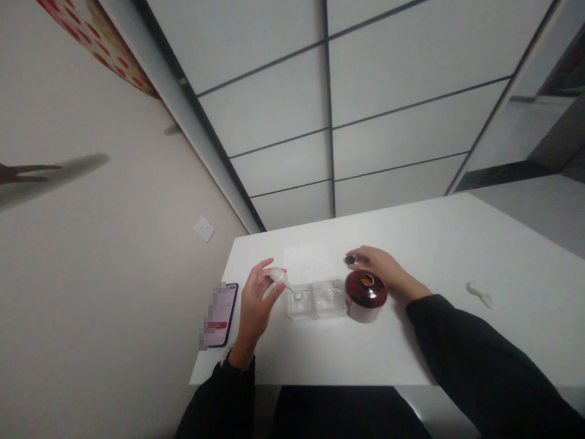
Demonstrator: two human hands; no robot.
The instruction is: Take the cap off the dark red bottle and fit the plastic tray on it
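My left hand (254, 303) is raised over the left part of the white table (457, 256) and pinches a small clear round piece (277, 275) between thumb and fingers. Just right of it stand two clear square jars (315, 300) side by side. A dark red round jar (365, 295) with an orange spot on top stands to their right. My right hand (380, 267) rests behind that red jar and holds a small black cap (350, 260) in its fingertips.
A phone (220, 314) with a lit screen lies at the table's left edge. A small white crumpled object (479, 292) lies at the right. A clear flat sheet (305, 262) lies behind the jars. A wall with a socket (203, 228) stands left.
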